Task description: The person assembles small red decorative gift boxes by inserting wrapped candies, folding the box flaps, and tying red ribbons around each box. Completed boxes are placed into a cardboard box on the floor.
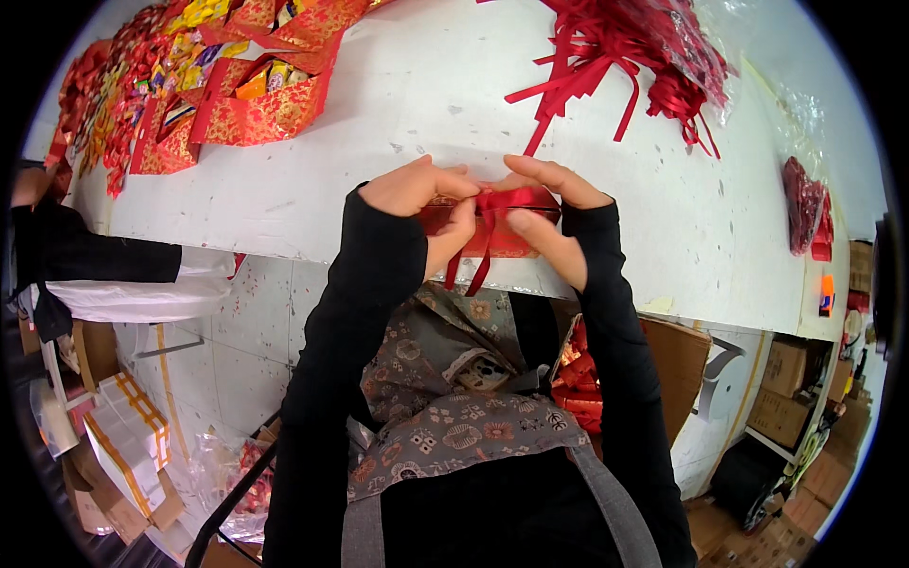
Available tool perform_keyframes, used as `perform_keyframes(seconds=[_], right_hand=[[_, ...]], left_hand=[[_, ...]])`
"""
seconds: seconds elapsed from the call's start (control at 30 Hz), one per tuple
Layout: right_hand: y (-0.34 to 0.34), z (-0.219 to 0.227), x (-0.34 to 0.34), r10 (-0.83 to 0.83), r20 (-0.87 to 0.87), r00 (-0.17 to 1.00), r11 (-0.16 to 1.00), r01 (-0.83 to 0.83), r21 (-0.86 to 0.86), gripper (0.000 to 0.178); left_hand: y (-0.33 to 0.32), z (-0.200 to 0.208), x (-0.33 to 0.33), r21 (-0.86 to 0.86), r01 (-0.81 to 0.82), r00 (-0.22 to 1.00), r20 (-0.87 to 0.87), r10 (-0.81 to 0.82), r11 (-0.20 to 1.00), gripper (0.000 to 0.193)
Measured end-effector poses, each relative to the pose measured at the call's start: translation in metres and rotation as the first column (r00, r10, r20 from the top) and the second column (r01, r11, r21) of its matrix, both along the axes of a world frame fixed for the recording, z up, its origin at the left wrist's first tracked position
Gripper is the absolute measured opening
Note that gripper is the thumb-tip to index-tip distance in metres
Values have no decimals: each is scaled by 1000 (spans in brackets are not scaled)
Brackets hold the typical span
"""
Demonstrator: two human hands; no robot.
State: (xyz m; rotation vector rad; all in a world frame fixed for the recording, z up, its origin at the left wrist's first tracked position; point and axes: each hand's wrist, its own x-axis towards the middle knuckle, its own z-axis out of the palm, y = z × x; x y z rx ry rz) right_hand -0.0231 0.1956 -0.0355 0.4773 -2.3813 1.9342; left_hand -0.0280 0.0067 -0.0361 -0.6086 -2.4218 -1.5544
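A small red gift box [511, 244] with a gold pattern sits at the table's near edge in front of me. A shiny red ribbon [516, 199] is looped in a bow across its top, and two tails hang down its front. My left hand [428, 194] is closed, with thumb and fingers pinching the ribbon near the knot. From the other side, my right hand [561, 210] curls around the bow's right loop, thumb on the near side and forefinger beyond it. The remaining right fingers are mostly hidden.
Open red-and-gold boxes [260, 118] of wrapped sweets stand at the far left. Cut red ribbons [592, 76] lie across the table. A plastic-wrapped red bundle [805, 204] is at the right. Below the table are a cardboard carton [677, 369] and, left, a white box [128, 435]. Another person's sleeve [104, 257] shows at left.
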Motion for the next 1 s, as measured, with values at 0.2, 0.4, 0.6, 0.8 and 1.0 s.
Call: perform_keyframes(seconds=[0.2, 0.4, 0.6, 0.8, 1.0], right_hand=[[-9, -3, 4, -175, -192, 966, 980, 189, 56, 15], [-14, -15, 11, -269, -208, 941, 962, 273, -7, 13], [-21, -24, 15, -344, -235, 909, 939, 332, -91, 7], [-24, -35, 15, -382, -267, 885, 923, 352, -155, 5], [-25, -31, 19, -355, -57, 933, 912, 332, -239, 3]], left_hand=[[-1, -2, 2, -61, -140, 948, -298, 116, 988, 21], [-2, -20, 24, -19, -360, 819, -484, 307, 933, 27], [-3, -45, 29, 90, -379, 716, -602, 354, 921, 32], [-10, -47, 28, 35, -365, 703, -645, 300, 930, 31], [-13, -50, 27, 52, -353, 701, -647, 301, 934, 29]])
